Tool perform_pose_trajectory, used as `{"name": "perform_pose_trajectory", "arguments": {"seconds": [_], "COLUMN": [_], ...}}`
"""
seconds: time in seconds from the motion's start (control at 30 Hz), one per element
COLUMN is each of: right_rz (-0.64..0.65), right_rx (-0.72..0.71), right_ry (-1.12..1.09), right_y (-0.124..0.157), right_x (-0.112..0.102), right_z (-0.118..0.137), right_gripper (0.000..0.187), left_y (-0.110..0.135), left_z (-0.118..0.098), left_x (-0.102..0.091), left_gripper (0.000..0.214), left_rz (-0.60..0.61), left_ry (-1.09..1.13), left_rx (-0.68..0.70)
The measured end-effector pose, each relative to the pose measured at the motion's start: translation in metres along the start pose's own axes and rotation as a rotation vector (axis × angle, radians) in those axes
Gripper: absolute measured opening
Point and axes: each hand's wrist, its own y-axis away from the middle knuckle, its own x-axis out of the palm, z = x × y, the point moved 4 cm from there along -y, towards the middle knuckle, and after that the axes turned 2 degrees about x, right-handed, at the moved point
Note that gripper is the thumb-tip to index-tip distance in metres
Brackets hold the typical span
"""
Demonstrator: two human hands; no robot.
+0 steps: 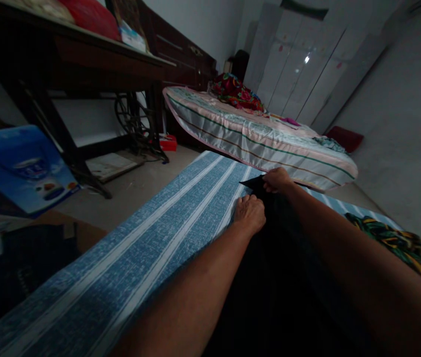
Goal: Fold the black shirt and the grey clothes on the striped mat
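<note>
A piece of black cloth [270,277] lies along the blue-and-white striped surface [180,218], its far corner drawn out to a point. My right hand [277,179] pinches the cloth near this far end. Closer to me and to the left, my left hand [250,214] rests with curled fingers on the cloth's left edge, gripping it. The undersides of both hands are hidden. Dark shadow hides the cloth's folds and its kind.
Beyond the striped surface is a bed with a pale striped cover [270,139] and a red floral bundle [234,89]. A treadle sewing table [109,64] and a blue box [28,168] stand left. Green-and-yellow patterned fabric [399,243] lies at the right.
</note>
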Motion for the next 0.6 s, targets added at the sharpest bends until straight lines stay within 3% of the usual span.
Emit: {"name": "perform_pose_trajectory", "arguments": {"seconds": [0.1, 0.23, 0.43, 0.6], "right_rz": [-0.037, -0.074, -0.14, -0.166], "right_rx": [-0.001, -0.01, -0.017, -0.053], "right_ry": [-0.057, -0.091, -0.023, 0.074], "right_y": [-0.002, -0.007, -0.012, -0.009], "right_x": [0.004, 0.01, 0.014, 0.013], "right_z": [-0.006, -0.014, -0.028, -0.028], "right_gripper": [0.007, 0.006, 0.009, 0.015], "left_y": [0.001, -0.001, -0.004, -0.006], "left_z": [-0.002, -0.009, -0.005, -0.003], "left_x": [-0.005, -0.006, 0.012, 0.016], "left_gripper": [0.02, 0.024, 0.031, 0.039], "left_rz": [-0.017, -0.054, 0.069, 0.159], "left_ry": [-0.016, 0.011, 0.035, 0.038], "left_rx": [-0.02, 0.1, 0.113, 0.068]}}
